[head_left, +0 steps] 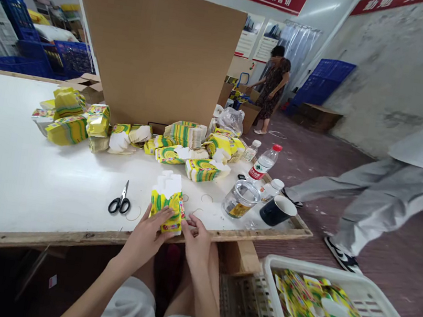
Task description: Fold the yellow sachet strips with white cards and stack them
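A yellow, green and white flattened carton (161, 199) lies at the table's front edge, its white flaps pointing away from me. My left hand (150, 234) is over its lower left part, fingers across the printed face and thumb near the bottom edge. With thumb and fingers drawn together, my right hand (195, 238) pinches at the carton's lower right edge. Black-handled scissors (120, 202) lie left of the carton. A thin rubber band (133, 214) rests between the scissors and my left hand. Bundles of similar flat cartons (204, 169) are piled behind.
A large cardboard sheet (155, 55) stands behind the bundles. To the right are a clear jar (242, 199), a dark mug (278, 211) and a red-capped bottle (264, 162). A white basket (271, 265) of cartons stands lower right. One person (274, 85) stands behind; another (390, 185) is at right.
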Available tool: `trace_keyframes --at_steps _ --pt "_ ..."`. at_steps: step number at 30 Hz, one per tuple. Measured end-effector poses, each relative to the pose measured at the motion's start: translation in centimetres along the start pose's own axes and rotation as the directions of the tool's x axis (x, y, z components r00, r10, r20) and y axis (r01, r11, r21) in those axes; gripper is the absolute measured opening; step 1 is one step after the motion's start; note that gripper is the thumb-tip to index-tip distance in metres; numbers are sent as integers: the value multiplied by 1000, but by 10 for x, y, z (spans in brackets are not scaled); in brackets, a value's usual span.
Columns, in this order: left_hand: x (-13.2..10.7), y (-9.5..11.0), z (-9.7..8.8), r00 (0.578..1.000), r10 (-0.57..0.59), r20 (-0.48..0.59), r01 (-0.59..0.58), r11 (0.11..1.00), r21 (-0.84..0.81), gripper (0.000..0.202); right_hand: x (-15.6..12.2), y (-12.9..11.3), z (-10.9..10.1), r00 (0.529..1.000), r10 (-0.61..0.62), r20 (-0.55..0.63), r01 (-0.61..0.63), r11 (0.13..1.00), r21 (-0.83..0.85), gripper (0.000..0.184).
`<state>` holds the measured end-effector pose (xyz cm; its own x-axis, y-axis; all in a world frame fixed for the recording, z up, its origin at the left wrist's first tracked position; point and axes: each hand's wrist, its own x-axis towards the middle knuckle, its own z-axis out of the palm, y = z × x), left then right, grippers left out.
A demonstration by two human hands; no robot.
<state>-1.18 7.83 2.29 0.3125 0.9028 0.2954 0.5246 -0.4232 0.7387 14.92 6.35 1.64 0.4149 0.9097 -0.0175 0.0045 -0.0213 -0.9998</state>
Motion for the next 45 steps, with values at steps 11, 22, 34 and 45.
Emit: trace_keyframes --at_steps 11,22,34,45 --pt "-18 31 -2 921 -331 205 309 300 -903 56 -48 -14 -17 981 58 186 -112 950 293 31" --pt "-21 47 2 923 -197 332 362 146 -921 50 -64 -17 -25 979 83 187 -140 938 317 33" --pt "-17 50 4 916 -395 73 239 389 -890 38 -68 -22 -29 983 -60 175 64 998 -19 25" --pt "-24 55 12 929 -361 79 261 491 -831 40 -64 -16 -31 982 -110 155 109 994 14 19"
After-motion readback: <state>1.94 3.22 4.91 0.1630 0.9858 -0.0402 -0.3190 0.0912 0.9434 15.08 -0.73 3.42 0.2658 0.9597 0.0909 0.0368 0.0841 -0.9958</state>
